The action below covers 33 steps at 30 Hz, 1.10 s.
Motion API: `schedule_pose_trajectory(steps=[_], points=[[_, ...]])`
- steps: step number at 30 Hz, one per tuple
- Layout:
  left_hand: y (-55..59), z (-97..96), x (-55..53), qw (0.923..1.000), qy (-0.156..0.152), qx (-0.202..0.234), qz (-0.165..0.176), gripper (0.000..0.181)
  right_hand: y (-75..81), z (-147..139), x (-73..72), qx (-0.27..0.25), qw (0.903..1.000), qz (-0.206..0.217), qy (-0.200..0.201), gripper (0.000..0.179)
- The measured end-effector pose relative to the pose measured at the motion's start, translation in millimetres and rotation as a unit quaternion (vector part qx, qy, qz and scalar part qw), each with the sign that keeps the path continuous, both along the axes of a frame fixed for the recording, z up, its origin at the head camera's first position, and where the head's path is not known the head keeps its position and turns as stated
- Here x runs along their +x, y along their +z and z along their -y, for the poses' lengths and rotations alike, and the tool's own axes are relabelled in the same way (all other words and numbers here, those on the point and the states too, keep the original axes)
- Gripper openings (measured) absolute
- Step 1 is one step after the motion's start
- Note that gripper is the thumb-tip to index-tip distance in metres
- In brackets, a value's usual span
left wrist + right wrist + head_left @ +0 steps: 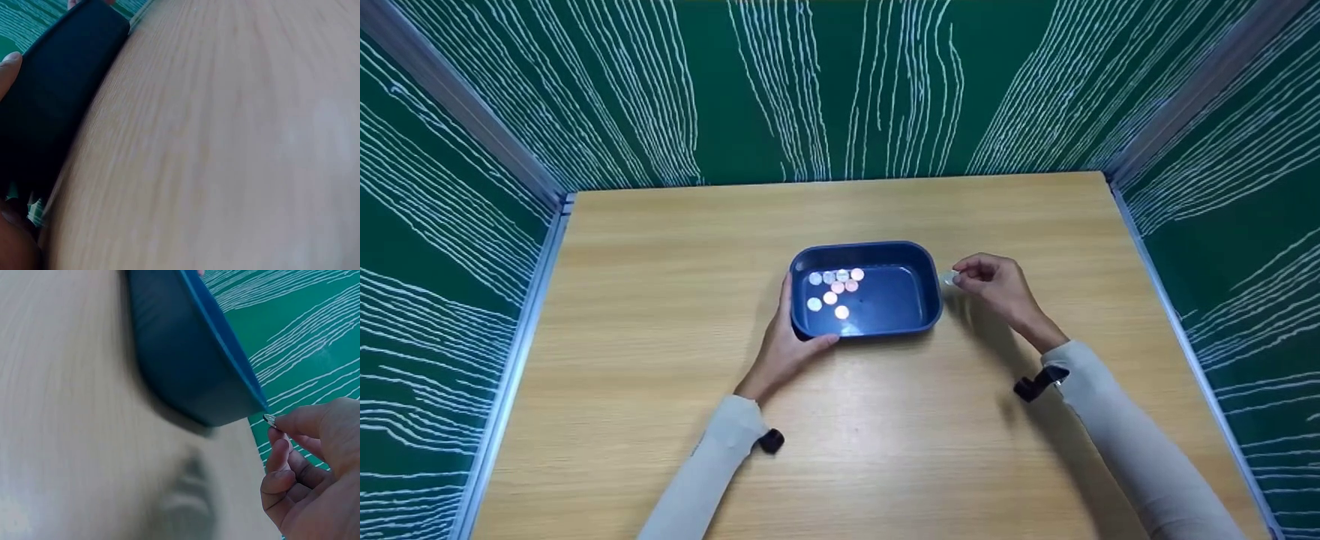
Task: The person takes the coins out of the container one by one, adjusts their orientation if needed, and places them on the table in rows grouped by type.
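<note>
A dark blue rectangular plastic tray (894,330) with rounded corners stands on the table. Several coins (842,312), silvery and copper-toned, lie flat inside its left half. My left hand (789,351) grips the tray's near left corner, thumb at the front rim and fingers along the left side; in the left wrist view the tray's outer wall (56,84) shows beside the thumb. Just off the tray's right end, my right hand (997,289) pinches a small shiny coin (270,420) between thumb and forefinger. That coin is close to the rim, at about its height.
A light wooden table (675,300) lies under the tray. Green panels with white wavy lines (840,90) stand behind it and at both sides, with metal posts (1125,169) at the corners. Each sleeve carries a black wrist device (1039,382).
</note>
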<state>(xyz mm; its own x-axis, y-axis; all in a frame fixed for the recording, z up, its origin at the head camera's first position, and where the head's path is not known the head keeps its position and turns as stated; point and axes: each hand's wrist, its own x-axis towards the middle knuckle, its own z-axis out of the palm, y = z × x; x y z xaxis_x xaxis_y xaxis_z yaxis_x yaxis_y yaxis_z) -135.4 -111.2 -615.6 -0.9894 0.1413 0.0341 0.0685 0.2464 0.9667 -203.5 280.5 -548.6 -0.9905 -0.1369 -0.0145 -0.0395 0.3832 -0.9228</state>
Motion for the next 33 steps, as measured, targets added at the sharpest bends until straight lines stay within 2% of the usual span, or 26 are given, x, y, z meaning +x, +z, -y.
schedule_pose_trajectory(steps=[4,9,17,27,33], points=[[0.5,-0.5,-0.4,1.0,0.001,0.0,0.001,0.133,-10.5,-2,0.0,-0.003,0.9999,0.014,-0.005,0.019],[1.0,-0.8,-0.3,1.0,0.004,-0.001,0.007,0.133,-27.0,-4,-0.4,0.024,0.9991,0.032,-0.013,0.016],[1.0,-0.9,1.1,1.0,0.0,0.0,-0.001,0.133,-42.3,-5,0.6,0.064,0.9978,0.017,-0.009,0.011],[0.4,-0.3,0.7,1.0,0.001,0.0,-0.005,0.133,-45.3,0,-1.2,0.106,0.9941,-0.018,-0.012,0.01],[0.2,-0.3,0.4,1.0,0.0,-0.002,0.001,0.133,-41.5,-1,-2.7,0.113,0.9935,-0.014,-0.004,0.012]])
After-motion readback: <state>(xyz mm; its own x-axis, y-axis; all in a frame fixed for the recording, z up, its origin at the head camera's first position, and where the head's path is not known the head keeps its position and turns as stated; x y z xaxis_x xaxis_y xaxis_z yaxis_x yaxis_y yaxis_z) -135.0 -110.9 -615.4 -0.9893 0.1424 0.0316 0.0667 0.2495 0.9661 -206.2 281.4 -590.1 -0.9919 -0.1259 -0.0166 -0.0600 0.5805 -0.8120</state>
